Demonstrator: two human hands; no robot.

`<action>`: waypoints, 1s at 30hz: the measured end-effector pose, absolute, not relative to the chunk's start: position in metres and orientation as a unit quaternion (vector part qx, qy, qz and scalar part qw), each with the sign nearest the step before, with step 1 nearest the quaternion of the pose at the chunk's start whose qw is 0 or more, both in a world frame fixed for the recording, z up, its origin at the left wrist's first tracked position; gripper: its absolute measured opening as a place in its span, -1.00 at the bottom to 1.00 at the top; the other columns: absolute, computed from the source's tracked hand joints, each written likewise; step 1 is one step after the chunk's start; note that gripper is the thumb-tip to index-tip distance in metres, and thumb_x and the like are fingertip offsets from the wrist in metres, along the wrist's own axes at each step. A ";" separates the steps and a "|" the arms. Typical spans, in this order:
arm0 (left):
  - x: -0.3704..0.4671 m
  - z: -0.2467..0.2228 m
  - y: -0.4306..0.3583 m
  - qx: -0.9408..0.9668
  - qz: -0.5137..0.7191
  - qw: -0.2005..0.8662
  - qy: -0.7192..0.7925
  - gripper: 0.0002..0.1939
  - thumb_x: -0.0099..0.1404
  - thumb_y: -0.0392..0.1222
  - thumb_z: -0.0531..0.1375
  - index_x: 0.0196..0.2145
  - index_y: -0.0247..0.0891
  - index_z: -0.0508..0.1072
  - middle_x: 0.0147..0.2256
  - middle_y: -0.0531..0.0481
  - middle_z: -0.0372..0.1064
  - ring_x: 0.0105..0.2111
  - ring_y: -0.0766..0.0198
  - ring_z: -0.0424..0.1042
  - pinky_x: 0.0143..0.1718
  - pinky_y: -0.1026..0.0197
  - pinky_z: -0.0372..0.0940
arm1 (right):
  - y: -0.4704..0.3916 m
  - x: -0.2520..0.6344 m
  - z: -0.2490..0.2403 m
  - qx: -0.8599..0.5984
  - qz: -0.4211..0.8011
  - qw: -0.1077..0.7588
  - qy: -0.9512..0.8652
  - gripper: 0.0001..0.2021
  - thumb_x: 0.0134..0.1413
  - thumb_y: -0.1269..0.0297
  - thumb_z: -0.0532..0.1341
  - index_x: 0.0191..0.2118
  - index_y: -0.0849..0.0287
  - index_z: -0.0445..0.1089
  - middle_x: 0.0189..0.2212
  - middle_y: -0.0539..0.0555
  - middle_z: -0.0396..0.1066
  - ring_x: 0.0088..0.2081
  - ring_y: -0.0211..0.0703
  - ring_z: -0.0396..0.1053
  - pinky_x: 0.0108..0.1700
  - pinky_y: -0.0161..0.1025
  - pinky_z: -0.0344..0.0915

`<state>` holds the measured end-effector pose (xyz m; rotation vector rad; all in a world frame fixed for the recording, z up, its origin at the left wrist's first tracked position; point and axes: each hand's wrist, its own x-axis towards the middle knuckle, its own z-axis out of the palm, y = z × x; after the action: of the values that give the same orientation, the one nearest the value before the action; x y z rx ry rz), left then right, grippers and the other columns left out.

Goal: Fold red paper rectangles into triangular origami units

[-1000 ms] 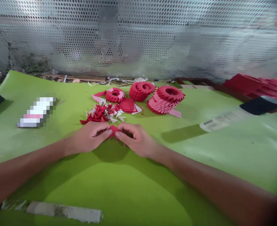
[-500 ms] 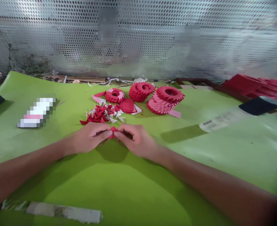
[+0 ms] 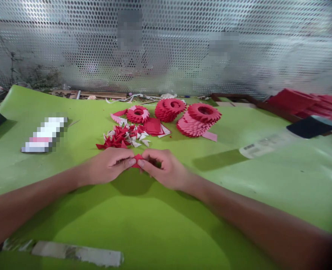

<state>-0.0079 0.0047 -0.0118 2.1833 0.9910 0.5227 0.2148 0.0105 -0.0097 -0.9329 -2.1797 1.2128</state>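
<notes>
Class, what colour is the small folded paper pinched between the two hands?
Red. The folded paper shows best in the head view, between the left hand and right hand.

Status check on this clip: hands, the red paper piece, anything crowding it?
Left hand and right hand both pinch the small folded red paper piece over the green table cover. Pile of red and white folded paper triangles lies just beyond, apart.

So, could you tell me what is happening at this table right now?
A person is folding a small red paper piece, pinched between the left hand and the right hand just above the green table cover. Just beyond the hands lies a pile of folded red and white triangles, and behind that stand ring-shaped red paper assemblies beside a small stack of red sheets. More red paper sits at the far right.
</notes>
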 end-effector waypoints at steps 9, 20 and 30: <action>-0.008 -0.012 0.004 0.848 0.191 0.313 0.383 -0.65 0.51 -0.08 -0.02 -0.43 -0.24 0.28 -0.50 0.05 0.28 -0.49 0.29 0.26 -0.45 0.26 0.09 | 0.010 0.215 -0.011 -0.339 0.446 0.243 -0.792 -0.69 0.34 0.11 0.15 -0.40 0.19 0.34 -0.57 -0.05 0.33 -0.56 -0.33 0.21 -0.55 -0.36 0.08; -0.010 -0.012 0.006 0.869 0.173 0.274 0.375 -0.66 0.50 -0.08 0.00 -0.42 -0.24 0.28 -0.49 0.04 0.29 -0.49 0.29 0.25 -0.46 0.25 0.05 | 0.011 0.215 -0.012 -0.347 0.392 0.224 -0.822 -0.70 0.34 0.18 0.14 -0.43 0.18 0.30 -0.57 -0.06 0.32 -0.57 -0.35 0.18 -0.53 -0.37 0.05; -0.006 -0.008 0.001 0.838 0.195 0.361 0.360 -0.59 0.50 0.03 -0.02 -0.43 -0.25 0.30 -0.51 0.07 0.26 -0.50 0.31 0.26 -0.46 0.28 0.11 | 0.008 0.215 -0.011 -0.311 0.453 0.231 -0.803 -0.67 0.35 0.08 0.12 -0.41 0.18 0.30 -0.56 -0.05 0.33 -0.56 -0.34 0.19 -0.54 -0.37 0.09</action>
<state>-0.0061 0.0012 -0.0081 2.1594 0.9272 0.5014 0.2154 0.0083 -0.0115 -0.8555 -2.2077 1.2456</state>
